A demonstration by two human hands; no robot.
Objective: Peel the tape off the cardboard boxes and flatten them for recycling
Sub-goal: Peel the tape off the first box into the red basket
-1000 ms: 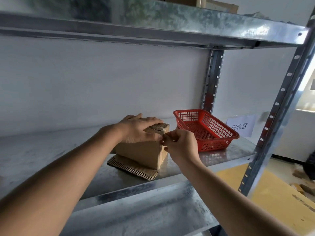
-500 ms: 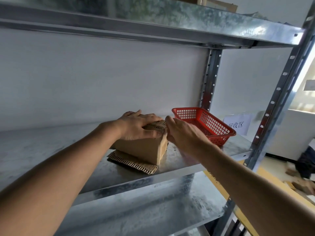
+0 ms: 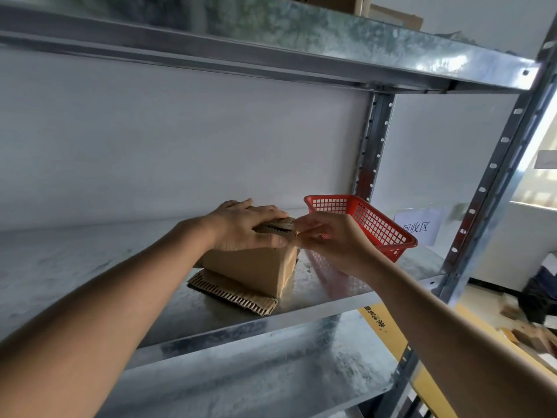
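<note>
Right grip: right hand (image 3: 333, 241) has its fingertips pinched at the box's upper right edge, on what appears to be a clear tape end; the tape itself is too thin and glossy to confirm.
Left grip: left hand (image 3: 245, 226) lies flat, fingers extended, pressing down on the box top; it clasps nothing.
Reason for hold: judged as a brace, so the box does not lift or slide while the tape is pulled off sideways.
Task item: small cardboard box (image 3: 256, 267), brown, still standing as a box, top flaps shut under the palm; corrugated flap edges show at the upper right corner.
Location: on the middle metal shelf (image 3: 90, 267), near its front lip, sitting on a flattened corrugated sheet (image 3: 232, 294).
Condition: side faces plain and undented; no tape strip discernible on them.
Surroundings: red mesh basket (image 3: 370, 221) just beside the box on the right, partly behind the right hand; paper sign (image 3: 417, 229) behind it.
Stage: tape removal in hand; flattening not yet done.
Risk: thin tape may tear short.
</note>
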